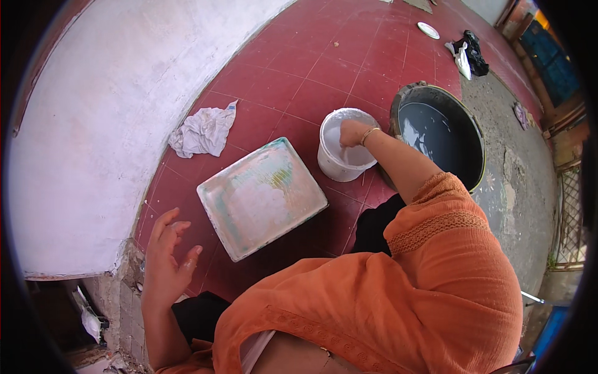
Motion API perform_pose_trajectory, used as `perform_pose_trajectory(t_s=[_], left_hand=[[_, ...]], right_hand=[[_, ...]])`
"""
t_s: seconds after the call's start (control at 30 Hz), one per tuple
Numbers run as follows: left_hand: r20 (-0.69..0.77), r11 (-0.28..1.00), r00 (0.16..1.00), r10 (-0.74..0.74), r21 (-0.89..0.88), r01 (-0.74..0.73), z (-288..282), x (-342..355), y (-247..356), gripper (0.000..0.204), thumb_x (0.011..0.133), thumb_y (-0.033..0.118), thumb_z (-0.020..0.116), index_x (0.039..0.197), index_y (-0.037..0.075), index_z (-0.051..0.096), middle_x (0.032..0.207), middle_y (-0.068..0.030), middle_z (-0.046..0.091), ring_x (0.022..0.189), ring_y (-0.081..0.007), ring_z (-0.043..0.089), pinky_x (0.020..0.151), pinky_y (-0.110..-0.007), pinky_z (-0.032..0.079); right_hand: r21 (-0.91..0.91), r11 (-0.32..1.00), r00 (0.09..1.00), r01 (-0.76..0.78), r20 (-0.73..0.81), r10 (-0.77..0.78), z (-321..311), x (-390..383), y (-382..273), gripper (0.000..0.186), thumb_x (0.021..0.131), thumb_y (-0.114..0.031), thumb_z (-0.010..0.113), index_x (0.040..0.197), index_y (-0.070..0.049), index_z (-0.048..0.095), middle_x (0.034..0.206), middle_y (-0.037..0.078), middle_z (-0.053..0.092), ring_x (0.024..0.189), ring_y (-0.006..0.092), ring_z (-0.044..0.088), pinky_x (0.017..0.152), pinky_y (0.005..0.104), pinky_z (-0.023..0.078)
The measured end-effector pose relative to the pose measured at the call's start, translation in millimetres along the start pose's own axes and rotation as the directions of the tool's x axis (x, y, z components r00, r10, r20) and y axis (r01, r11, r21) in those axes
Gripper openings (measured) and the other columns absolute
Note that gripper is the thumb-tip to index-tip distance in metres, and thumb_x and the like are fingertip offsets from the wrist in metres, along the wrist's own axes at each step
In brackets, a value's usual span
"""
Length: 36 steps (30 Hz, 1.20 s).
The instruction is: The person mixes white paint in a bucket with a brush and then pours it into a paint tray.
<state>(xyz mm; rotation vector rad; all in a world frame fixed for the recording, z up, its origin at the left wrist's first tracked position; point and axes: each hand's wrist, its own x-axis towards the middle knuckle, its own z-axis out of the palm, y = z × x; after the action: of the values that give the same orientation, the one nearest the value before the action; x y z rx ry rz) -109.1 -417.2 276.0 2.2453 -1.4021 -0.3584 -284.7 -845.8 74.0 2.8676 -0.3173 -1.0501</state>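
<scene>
My right hand [354,133] reaches down into a white bucket [336,163] with a whitish coat on its inside. Its fingers are curled together and point downward; their tips, and whatever they hold, are hidden. A bracelet circles that wrist. To the left, my left hand [169,257] is raised with its fingers apart and nothing in it; whitish smears show on the fingers. Between the two hands lies a rectangular tray [261,198], smeared with pale paint and patches of green and yellow. My left hand is near the tray's left corner but apart from it.
Right of the bucket stands a large dark tub [430,134] of greyish liquid. A crumpled white cloth [204,131] lies by the white wall [124,93]. Farther off on the red tiles [311,59] are a white lid-like disc [428,30] and a black plastic bag [474,53].
</scene>
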Motion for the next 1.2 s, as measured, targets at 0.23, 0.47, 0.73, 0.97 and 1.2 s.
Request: perform_pose_trajectory(t_s=[0.23, 0.47, 0.73, 0.97, 1.2], left_hand=[[-0.009, 0.998, 0.999, -0.054, -0.026, 0.054, -0.4, -4.2, -8.0, 0.041, 0.070, 0.000, 0.067, 0.109, 0.003, 0.054, 0.128, -0.0145, 0.044, 0.108, -0.0278, 0.052, 0.084, -0.035, 0.047], [0.033, 0.997, 0.996, -0.082, 0.002, 0.082, -2.2, -7.7, -14.2, 0.041, 0.071, 0.000, 0.067, 0.110, 0.003, 0.053, 0.128, -0.0145, 0.043, 0.106, -0.0277, 0.053, 0.084, -0.036, 0.047], [0.058, 0.990, 0.990, -0.127, -0.045, 0.130, -5.8, -4.8, -25.3, 0.043, 0.071, 0.000, 0.067, 0.111, 0.004, 0.052, 0.128, -0.0135, 0.044, 0.103, -0.0262, 0.054, 0.084, -0.036, 0.046], [0.087, 0.987, 0.986, -0.145, -0.053, 0.150, -4.0, -4.2, -26.2, 0.044, 0.072, 0.000, 0.067, 0.112, 0.004, 0.052, 0.128, -0.0134, 0.044, 0.101, -0.0262, 0.055, 0.084, -0.035, 0.046], [0.110, 0.979, 0.980, -0.168, -0.095, 0.179, -6.3, -4.8, -30.4, 0.044, 0.072, 0.000, 0.067, 0.113, 0.005, 0.051, 0.128, -0.0126, 0.043, 0.099, -0.0249, 0.055, 0.083, -0.035, 0.047]], right_hand=[[0.476, 0.766, 0.764, -0.431, -0.259, 0.591, -18.3, -16.4, -13.6, 0.025, 0.074, -0.016, 0.057, 0.093, -0.005, 0.068, 0.095, 0.016, 0.066, 0.091, 0.0315, 0.064, 0.077, 0.0389, 0.051], [0.306, 0.908, 0.936, -0.288, -0.109, 0.333, -3.0, -17.4, -1.8, 0.025, 0.071, -0.020, 0.060, 0.086, -0.001, 0.069, 0.095, 0.017, 0.066, 0.087, 0.0322, 0.064, 0.076, 0.0414, 0.051], [0.498, 0.803, 0.854, -0.328, -0.208, 0.478, -7.4, 2.8, -7.6, 0.032, 0.069, -0.025, 0.065, 0.090, -0.002, 0.068, 0.096, 0.018, 0.065, 0.087, 0.0336, 0.064, 0.077, 0.0417, 0.050], [0.415, 0.791, 0.809, -0.450, -0.186, 0.558, -1.4, -13.1, 4.3, 0.026, 0.073, -0.015, 0.056, 0.092, -0.002, 0.068, 0.096, 0.019, 0.065, 0.088, 0.0329, 0.064, 0.076, 0.0408, 0.051], [0.461, 0.850, 0.957, -0.255, -0.006, 0.290, -10.3, -4.4, -6.9, 0.023, 0.067, -0.021, 0.062, 0.077, -0.001, 0.070, 0.088, 0.021, 0.065, 0.085, 0.0317, 0.064, 0.073, 0.0425, 0.050]])
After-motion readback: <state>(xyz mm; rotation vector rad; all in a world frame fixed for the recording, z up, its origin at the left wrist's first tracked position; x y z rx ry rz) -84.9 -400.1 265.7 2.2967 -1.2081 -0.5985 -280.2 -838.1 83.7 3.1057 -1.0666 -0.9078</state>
